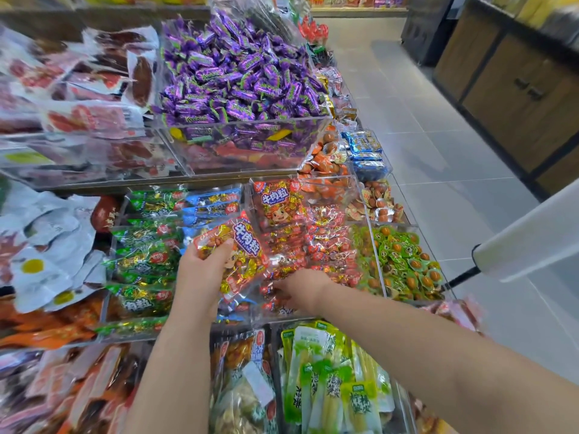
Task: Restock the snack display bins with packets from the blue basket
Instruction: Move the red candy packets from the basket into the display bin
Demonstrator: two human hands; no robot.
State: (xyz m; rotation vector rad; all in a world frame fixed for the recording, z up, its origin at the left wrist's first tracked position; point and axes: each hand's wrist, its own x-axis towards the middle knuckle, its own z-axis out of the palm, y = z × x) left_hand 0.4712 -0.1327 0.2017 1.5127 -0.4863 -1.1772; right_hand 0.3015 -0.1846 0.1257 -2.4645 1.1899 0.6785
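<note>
— Two bare forearms reach in from the near edge. What are they over?
— A clear acrylic bin (pixel 374 245) heaped with small red packets (pixel 316 242). Left of it sits a bin of green packets (pixel 144 258). Behind it, on the higher tier, purple sweets (pixel 238 73) fill another clear box. To its right lie green-wrapped nuts (pixel 404 261), and in front of it stand pale green pouches (pixel 329 380).
— And the larger packet?
— The red beef-cube packet (pixel 247 245) tilts over the bin's left wall. The left hand (pixel 200 270) grips its near-left corner, thumb on top.
— The other hand?
— The right hand (pixel 300 289) lies palm down inside the bin's near end, fingertips dipped among the small packets. Whether they hold one cannot be told.
</note>
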